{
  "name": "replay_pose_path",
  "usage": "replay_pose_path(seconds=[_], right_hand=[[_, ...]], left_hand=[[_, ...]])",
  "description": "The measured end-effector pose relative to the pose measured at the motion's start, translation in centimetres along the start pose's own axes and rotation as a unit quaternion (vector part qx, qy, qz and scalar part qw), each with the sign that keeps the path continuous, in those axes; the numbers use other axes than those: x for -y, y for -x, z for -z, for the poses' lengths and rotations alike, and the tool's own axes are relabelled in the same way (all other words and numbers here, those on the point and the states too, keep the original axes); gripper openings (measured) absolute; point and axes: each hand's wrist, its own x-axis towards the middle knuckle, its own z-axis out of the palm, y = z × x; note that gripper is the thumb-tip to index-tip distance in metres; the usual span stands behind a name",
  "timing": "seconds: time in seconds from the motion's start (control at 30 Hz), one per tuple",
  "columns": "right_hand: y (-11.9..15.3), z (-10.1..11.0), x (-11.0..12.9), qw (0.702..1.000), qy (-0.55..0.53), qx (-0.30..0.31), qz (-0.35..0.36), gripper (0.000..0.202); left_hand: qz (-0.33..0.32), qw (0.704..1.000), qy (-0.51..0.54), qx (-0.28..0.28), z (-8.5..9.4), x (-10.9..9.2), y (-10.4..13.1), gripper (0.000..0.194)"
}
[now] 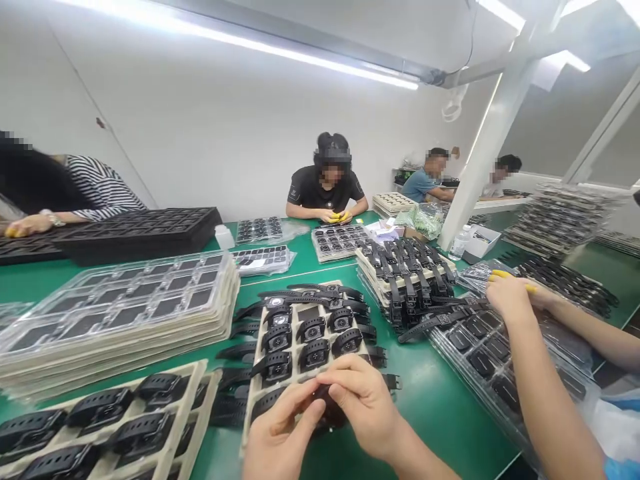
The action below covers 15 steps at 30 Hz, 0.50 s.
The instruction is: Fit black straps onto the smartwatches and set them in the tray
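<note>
Both of my hands meet at the bottom centre, over the near end of a beige tray (295,317) of black smartwatches (314,353). Fingers of my left hand (287,423) pinch a small dark object (330,408) from the left, its shape mostly hidden. From the right, the thumb and fingers of my right hand (363,400) close on the same dark object. Black straps (235,380) stick out from under the tray on both sides.
Stacked clear-lidded trays (120,313) stand at left, above another watch tray (180,407). At right, a person's hands (510,293) in yellow finger covers work over a tray of dark parts (480,353). More people sit beyond the green table (425,407); a white post (480,153) rises at right.
</note>
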Motion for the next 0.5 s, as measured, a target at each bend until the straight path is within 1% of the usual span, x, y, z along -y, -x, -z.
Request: replay_pose_path(seconds=[0.1,0.17,0.23,0.27,0.33,0.4,0.43,0.5], right_hand=[[-0.2,0.5,0.3,0.999,-0.003,0.028,-0.040,0.032],[-0.4,0.7,0.5,0.998,-0.017,0.044,-0.044,0.033],[-0.5,0.7,0.7,0.997,-0.041,0.047,-0.035,0.033],[-0.5,0.6,0.7,0.997,-0.053,0.040,-0.037,0.033],[-0.4,0.4,0.6,0.994,-0.081,0.016,-0.072,0.035],[-0.4,0.1,0.2,0.982,-0.124,0.002,-0.139,0.040],[-0.3,0.0,0.0,0.973,-0.150,0.002,-0.175,0.043],[-0.4,-0.1,-0.4,0.951,-0.198,0.010,-0.235,0.052]], left_hand=[[-0.021,1.000,-0.005,0.000,0.0,0.4,-0.2,0.041],[-0.043,0.999,-0.020,0.010,0.1,0.5,-0.4,0.038],[-0.088,0.994,-0.062,0.025,0.3,0.5,-0.6,0.031],[-0.125,0.987,-0.093,0.035,0.5,0.4,-0.7,0.027],[-0.218,0.961,-0.160,0.057,0.9,0.1,-1.0,0.024],[-0.313,0.923,-0.212,0.071,1.3,-0.2,-1.5,0.029],[-0.352,0.904,-0.232,0.075,1.5,-0.3,-1.7,0.030],[-0.402,0.872,-0.271,0.074,1.9,-0.4,-2.2,0.030]])
